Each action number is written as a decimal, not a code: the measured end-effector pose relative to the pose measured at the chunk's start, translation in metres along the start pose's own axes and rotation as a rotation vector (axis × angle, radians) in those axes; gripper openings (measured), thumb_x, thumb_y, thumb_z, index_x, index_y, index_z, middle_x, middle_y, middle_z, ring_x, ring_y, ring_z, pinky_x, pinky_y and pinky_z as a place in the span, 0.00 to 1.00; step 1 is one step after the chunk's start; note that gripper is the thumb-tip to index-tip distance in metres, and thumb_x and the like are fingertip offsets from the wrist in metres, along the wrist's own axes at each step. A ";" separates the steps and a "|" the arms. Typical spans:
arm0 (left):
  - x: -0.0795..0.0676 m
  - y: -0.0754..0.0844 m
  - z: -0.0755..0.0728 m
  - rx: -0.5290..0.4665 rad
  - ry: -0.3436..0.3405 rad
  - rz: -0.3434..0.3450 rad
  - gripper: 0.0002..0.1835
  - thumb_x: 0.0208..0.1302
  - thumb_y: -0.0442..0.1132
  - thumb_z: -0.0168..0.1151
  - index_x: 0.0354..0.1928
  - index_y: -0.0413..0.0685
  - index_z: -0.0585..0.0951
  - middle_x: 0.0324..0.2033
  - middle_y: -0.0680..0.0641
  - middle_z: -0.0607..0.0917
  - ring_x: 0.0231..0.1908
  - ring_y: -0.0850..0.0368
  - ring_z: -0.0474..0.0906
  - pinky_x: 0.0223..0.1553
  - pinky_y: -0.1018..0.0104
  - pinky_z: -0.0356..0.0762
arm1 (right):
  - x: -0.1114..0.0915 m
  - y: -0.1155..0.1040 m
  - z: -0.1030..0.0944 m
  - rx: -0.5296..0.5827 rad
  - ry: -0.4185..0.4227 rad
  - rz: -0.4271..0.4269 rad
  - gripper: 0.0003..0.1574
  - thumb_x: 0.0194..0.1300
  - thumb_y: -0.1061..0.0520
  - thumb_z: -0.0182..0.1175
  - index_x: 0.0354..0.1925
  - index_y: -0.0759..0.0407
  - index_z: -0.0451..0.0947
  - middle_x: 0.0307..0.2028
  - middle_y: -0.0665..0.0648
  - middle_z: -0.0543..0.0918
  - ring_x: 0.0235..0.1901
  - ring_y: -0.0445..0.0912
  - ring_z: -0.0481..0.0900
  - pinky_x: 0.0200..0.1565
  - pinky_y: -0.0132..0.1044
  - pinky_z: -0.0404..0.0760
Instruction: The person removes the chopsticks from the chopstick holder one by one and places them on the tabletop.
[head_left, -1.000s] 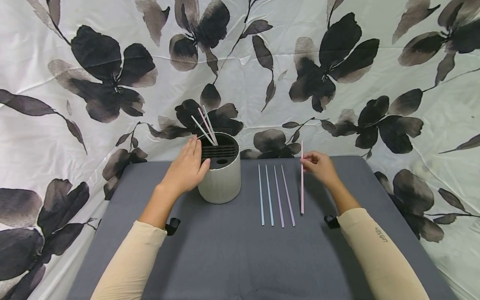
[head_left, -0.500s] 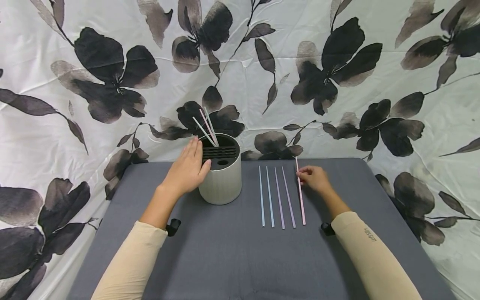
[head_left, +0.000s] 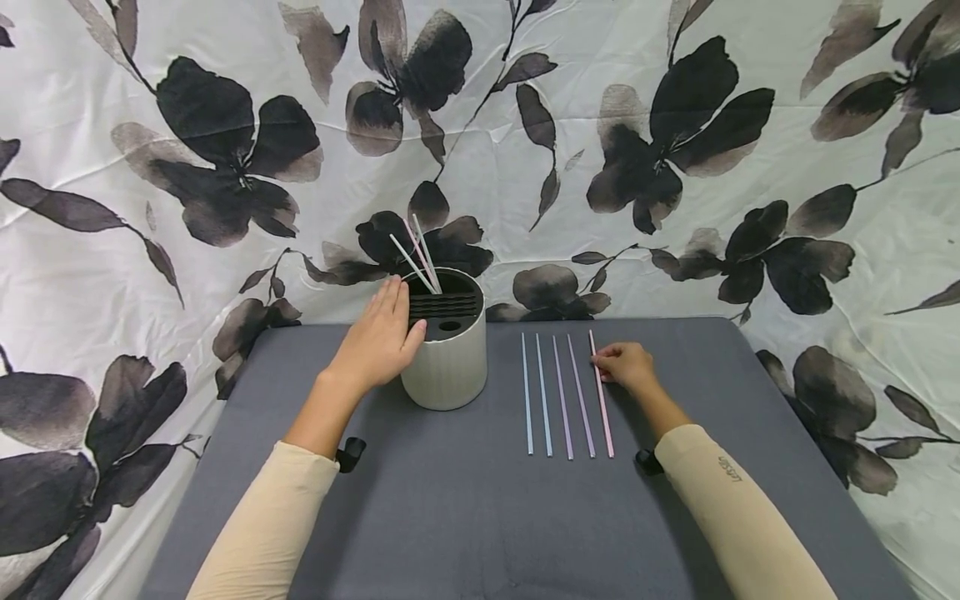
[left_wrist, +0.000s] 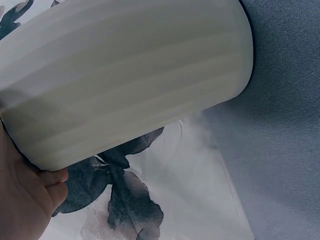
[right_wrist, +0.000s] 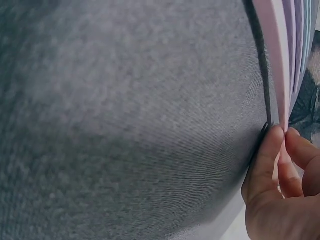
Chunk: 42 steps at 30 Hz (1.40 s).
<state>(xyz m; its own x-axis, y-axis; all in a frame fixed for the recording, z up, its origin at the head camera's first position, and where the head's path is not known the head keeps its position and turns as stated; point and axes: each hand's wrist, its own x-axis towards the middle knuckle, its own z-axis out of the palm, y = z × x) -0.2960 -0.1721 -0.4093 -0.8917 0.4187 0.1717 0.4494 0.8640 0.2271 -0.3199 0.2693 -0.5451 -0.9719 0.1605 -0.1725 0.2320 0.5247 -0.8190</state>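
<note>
With the thumb and fingertips of my right hand (head_left: pixel 628 367) I pinch a thin pink stick (head_left: pixel 604 417) near its upper part. It lies low at the right end of a row of sticks. In the right wrist view the pink stick (right_wrist: pixel 278 60) runs up from between thumb and finger. Two purple sticks (head_left: pixel 563 404) and two light blue sticks (head_left: pixel 544 400) lie side by side to its left. My left hand (head_left: pixel 375 337) rests with straight fingers against the rim of a white, ribbed pen holder (head_left: pixel 447 375); in the left wrist view the holder's wall (left_wrist: pixel 140 75) hides most of that hand.
Two whitish sticks and a pink stick (head_left: pixel 417 246) lean in the holder's back compartment. Its black insert (head_left: pixel 425 327) has slots and a round hole. The grey table (head_left: pixel 465 517) ends at a floral cloth (head_left: pixel 487 192) behind.
My right hand has come toward me and slightly left, bringing the raised pink stick down beside the purple ones. The left hand keeps its place on the holder.
</note>
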 end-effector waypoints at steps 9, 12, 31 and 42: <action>0.001 -0.001 0.001 0.004 0.001 -0.003 0.41 0.80 0.55 0.36 0.80 0.28 0.48 0.80 0.30 0.48 0.82 0.38 0.39 0.82 0.46 0.44 | -0.001 -0.005 0.001 -0.084 0.005 -0.040 0.13 0.68 0.62 0.67 0.41 0.76 0.84 0.23 0.52 0.87 0.21 0.34 0.83 0.27 0.26 0.85; 0.001 -0.002 0.001 0.006 0.002 -0.003 0.41 0.80 0.55 0.36 0.79 0.28 0.49 0.80 0.30 0.48 0.82 0.38 0.40 0.82 0.46 0.44 | -0.001 -0.006 0.002 -0.085 0.007 -0.058 0.13 0.67 0.63 0.67 0.39 0.77 0.83 0.23 0.53 0.87 0.21 0.35 0.83 0.26 0.27 0.85; -0.004 -0.003 -0.002 0.007 0.010 0.021 0.41 0.80 0.54 0.37 0.79 0.27 0.50 0.80 0.29 0.50 0.81 0.36 0.43 0.81 0.45 0.47 | -0.015 -0.041 -0.002 -0.271 0.110 -0.213 0.16 0.69 0.48 0.68 0.42 0.61 0.87 0.25 0.52 0.88 0.20 0.37 0.80 0.28 0.33 0.76; -0.014 -0.007 -0.011 -0.005 -0.017 0.061 0.41 0.80 0.54 0.37 0.79 0.26 0.50 0.80 0.29 0.49 0.82 0.37 0.40 0.82 0.46 0.45 | -0.050 -0.109 0.012 -0.214 0.084 -0.322 0.16 0.70 0.49 0.67 0.47 0.60 0.86 0.37 0.60 0.89 0.31 0.48 0.84 0.32 0.34 0.80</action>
<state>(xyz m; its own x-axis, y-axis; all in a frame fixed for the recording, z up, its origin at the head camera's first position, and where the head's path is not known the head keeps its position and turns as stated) -0.2857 -0.1870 -0.4031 -0.8632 0.4756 0.1695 0.5036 0.8352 0.2211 -0.2975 0.1936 -0.4539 -0.9917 0.0222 0.1269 -0.0722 0.7201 -0.6901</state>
